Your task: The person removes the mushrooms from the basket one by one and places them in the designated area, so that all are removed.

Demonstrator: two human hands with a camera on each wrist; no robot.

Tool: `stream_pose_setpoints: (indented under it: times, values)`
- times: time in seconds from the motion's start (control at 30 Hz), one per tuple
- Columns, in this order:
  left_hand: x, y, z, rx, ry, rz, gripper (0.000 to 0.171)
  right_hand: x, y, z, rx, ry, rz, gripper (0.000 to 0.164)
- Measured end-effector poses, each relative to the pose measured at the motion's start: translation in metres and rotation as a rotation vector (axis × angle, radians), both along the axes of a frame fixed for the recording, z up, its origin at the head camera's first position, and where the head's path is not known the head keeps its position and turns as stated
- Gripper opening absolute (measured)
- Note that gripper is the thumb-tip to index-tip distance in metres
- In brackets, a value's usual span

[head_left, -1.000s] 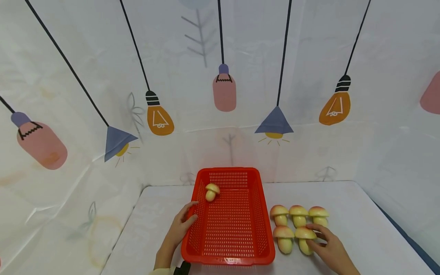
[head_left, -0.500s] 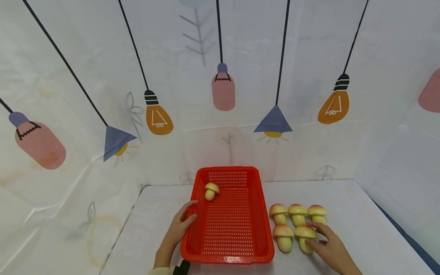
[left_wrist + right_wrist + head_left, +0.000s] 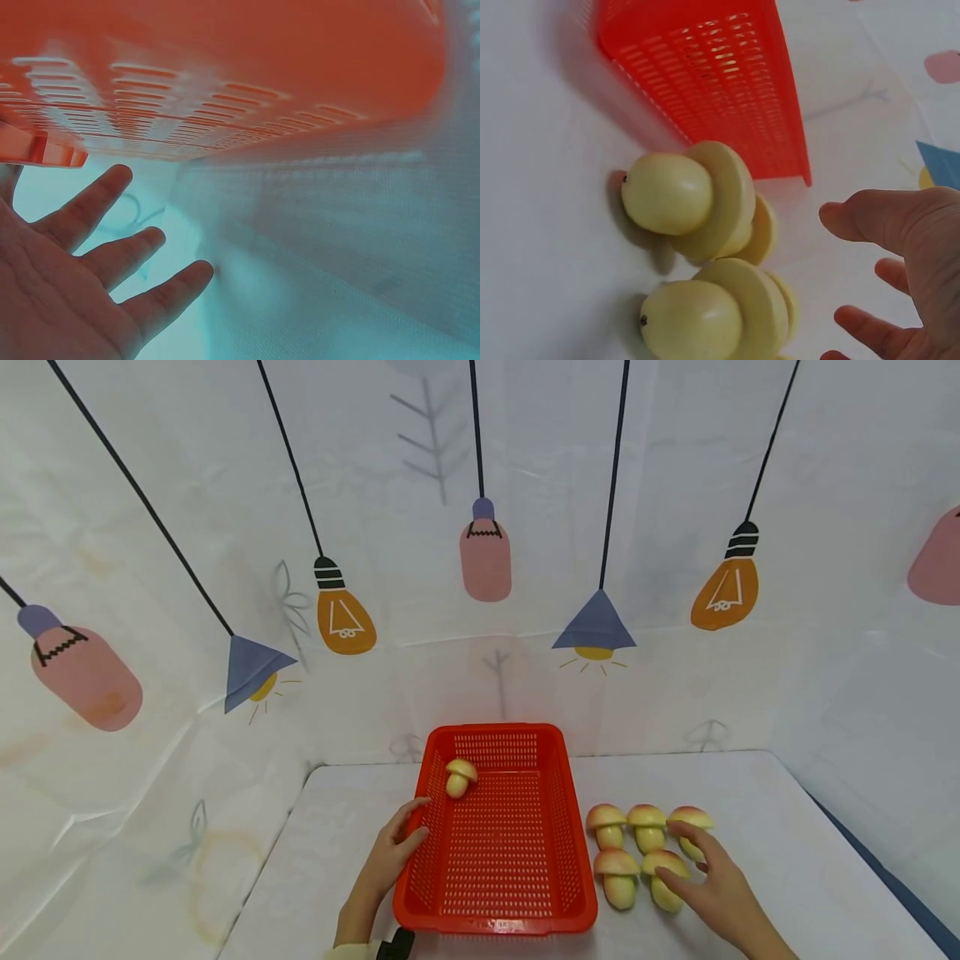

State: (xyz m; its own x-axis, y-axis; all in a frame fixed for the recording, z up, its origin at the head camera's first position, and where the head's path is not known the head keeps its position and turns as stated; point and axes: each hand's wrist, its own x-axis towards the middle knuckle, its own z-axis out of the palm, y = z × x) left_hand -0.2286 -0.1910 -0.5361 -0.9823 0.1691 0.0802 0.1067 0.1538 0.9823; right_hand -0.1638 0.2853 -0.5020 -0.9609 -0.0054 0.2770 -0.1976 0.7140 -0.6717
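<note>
My left hand [image 3: 390, 852] rests on the left rim of a red plastic basket [image 3: 588, 893], thumb and index finger touching it. In the left wrist view, several straight fingers [image 3: 120, 259] spread below the basket's rim. One toy mushroom [image 3: 461, 777] lies inside, near the far left corner. My right hand [image 3: 712, 885] is open above the right end of two rows of toy mushrooms. Its thumb and fingers are apart around the front right mushroom [image 3: 664, 881], and the right wrist view shows a gap between hand and mushrooms [image 3: 694, 322]. Behind it, the back right mushroom [image 3: 692, 818] is partly covered.
More toy mushrooms [image 3: 618, 878] lie close together just right of the basket. Everything stands on a white table [image 3: 352, 802]. A pale cloth backdrop [image 3: 675, 693] printed with hanging lamps rises behind and at the sides.
My right hand has let go of the front right mushroom; its fingers have spread and lifted a little toward the back row. The left hand has kept its place on the basket.
</note>
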Motion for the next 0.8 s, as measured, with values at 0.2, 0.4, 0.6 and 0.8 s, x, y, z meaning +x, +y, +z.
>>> stream_pose_setpoints:
  times: [0.2,0.4,0.6,0.8]
  values:
    - [0.0,-0.001,-0.001,0.0,0.006,-0.008,0.051,-0.003,-0.004,0.006,-0.049,-0.024,0.029,0.067]
    - [0.001,0.0,0.0,0.0,0.006,-0.005,0.05,-0.007,-0.008,0.011,-0.033,-0.007,0.037,0.067]
    - [0.001,0.0,0.0,0.005,0.017,-0.021,0.05,-0.012,-0.015,0.016,-0.071,-0.007,0.084,0.07]
    - [0.001,0.001,0.001,0.003,0.002,0.0,0.051,-0.018,-0.025,0.022,-0.111,-0.016,0.101,0.068]
